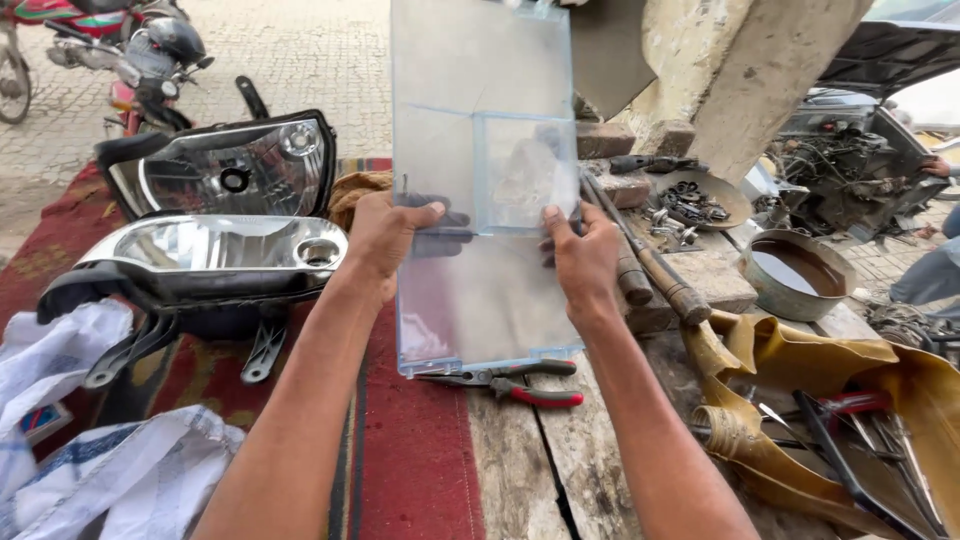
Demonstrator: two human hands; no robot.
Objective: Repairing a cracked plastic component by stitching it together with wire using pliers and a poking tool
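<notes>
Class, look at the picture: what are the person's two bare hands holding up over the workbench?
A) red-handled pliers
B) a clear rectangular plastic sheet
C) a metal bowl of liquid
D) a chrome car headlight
B: the left hand and right hand grip the clear rectangular plastic sheet by its sides.

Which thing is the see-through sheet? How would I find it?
Look at the wooden workbench in the middle, then at the left hand and right hand raised above it. Both grip a tall clear plastic panel with pale blue edges. Unlike the shiny headlights beside it, you see straight through it.
</notes>
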